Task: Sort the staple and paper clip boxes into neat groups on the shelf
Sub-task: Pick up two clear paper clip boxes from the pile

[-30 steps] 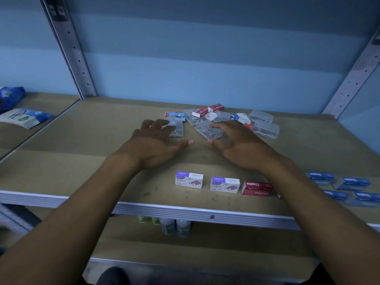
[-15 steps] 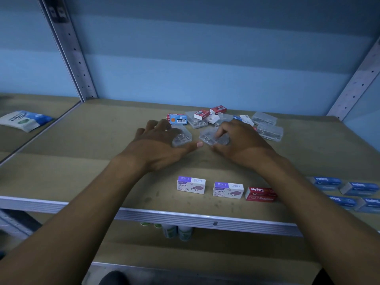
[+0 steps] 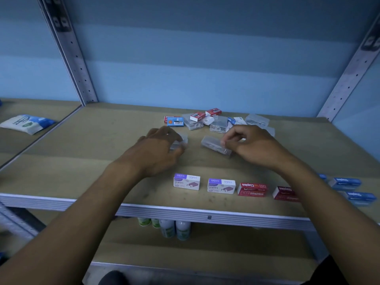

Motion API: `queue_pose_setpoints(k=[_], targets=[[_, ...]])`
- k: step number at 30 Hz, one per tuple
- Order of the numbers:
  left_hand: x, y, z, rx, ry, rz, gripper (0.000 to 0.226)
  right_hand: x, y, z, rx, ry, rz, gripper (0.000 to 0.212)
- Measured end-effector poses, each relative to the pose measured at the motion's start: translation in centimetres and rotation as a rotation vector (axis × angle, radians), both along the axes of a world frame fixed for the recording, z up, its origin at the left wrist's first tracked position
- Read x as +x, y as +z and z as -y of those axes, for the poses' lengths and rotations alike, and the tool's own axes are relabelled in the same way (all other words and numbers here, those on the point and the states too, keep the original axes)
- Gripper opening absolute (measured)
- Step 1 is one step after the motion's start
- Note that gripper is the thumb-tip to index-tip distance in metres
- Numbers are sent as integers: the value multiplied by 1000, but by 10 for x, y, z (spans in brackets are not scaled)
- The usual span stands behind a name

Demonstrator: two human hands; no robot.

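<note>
Clear clip box (image 3: 214, 145) lies mid-shelf (image 3: 82, 161), long axis diagonal, pinched at its right end by right hand (image 3: 253, 144); left hand (image 3: 158, 149) curled round second clear box (image 3: 181, 141), beside it.

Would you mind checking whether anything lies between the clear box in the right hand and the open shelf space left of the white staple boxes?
Nothing visible. The right hand holds the clear box; only the left hand hovers nearby, gripping another.
</note>
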State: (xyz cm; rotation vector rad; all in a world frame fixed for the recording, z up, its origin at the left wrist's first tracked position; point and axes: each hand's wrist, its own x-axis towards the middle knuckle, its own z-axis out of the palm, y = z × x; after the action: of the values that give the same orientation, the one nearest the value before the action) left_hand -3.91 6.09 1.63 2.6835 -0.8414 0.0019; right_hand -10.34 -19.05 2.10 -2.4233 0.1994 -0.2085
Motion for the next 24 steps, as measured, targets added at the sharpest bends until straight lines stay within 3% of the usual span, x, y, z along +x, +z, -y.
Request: queue_pose_setpoints(k=[7,24], targets=[[37,-12,-13,-9,-69,13,55,-6,0,12,12,-36,-64,19],[43,3,-13,-124,-113,60,25,-8,-2,9,-64,-20,-51,18]])
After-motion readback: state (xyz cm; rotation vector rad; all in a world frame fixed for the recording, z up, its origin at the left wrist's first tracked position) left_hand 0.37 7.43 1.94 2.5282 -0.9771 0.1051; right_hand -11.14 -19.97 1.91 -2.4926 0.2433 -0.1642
